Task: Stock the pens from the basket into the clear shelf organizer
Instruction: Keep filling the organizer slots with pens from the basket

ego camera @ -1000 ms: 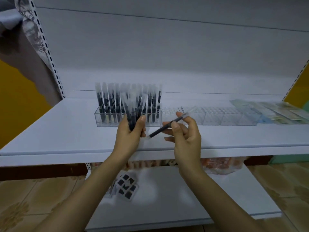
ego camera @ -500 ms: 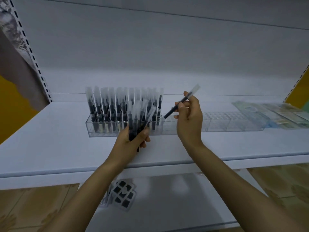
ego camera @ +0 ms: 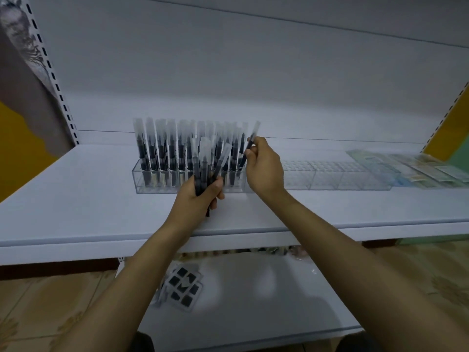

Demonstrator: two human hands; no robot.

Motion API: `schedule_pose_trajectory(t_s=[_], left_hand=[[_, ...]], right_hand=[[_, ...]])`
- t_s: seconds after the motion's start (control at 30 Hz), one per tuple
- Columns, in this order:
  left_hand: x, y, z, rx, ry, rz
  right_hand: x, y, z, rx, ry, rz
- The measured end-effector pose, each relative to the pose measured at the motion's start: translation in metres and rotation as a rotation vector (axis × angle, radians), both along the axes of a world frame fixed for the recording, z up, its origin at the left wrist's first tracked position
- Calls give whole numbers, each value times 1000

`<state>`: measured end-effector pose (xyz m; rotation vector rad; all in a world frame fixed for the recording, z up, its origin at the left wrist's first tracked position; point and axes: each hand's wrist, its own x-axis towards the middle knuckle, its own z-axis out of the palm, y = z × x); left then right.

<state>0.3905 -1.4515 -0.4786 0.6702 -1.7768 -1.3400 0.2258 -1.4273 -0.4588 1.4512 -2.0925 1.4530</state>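
A clear shelf organizer (ego camera: 330, 177) runs along the white shelf (ego camera: 76, 204). Its left part holds several upright black pens with frosted caps (ego camera: 162, 151); its right cells hold none. My left hand (ego camera: 200, 196) grips a bundle of pens (ego camera: 205, 163) in front of the organizer. My right hand (ego camera: 264, 166) pinches a single pen (ego camera: 250, 144), nearly upright, at the right end of the standing pens with its lower tip at the organizer. The basket is out of view.
Flat greenish packets (ego camera: 416, 166) lie at the shelf's right end. A lower white shelf (ego camera: 253, 301) carries a packaged black-and-white cube puzzle (ego camera: 182, 288). A slotted upright (ego camera: 48, 67) stands at the left. Tiled floor lies on both sides below.
My right hand has carried the single pen left and down, turning it upright at the end of the filled rows. My left hand with the bundle has stayed roughly in place.
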Motion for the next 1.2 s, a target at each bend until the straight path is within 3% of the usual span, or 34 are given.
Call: schedule_pose_trajectory(t_s=[0.3,0.63,0.93,1.2], left_hand=[[0,13,3,-27,-60,13],[-2,16,11,24,-39,37],[-4,11,9,23,-43,48],[-12,9,11,110,68,48]], right_hand=[[8,1,7,252,11,-43],[0,-4,-23,26,47,-25],[0,-10,-39,-300,49,-80],[-6,-12,-44,-300,59,-127]])
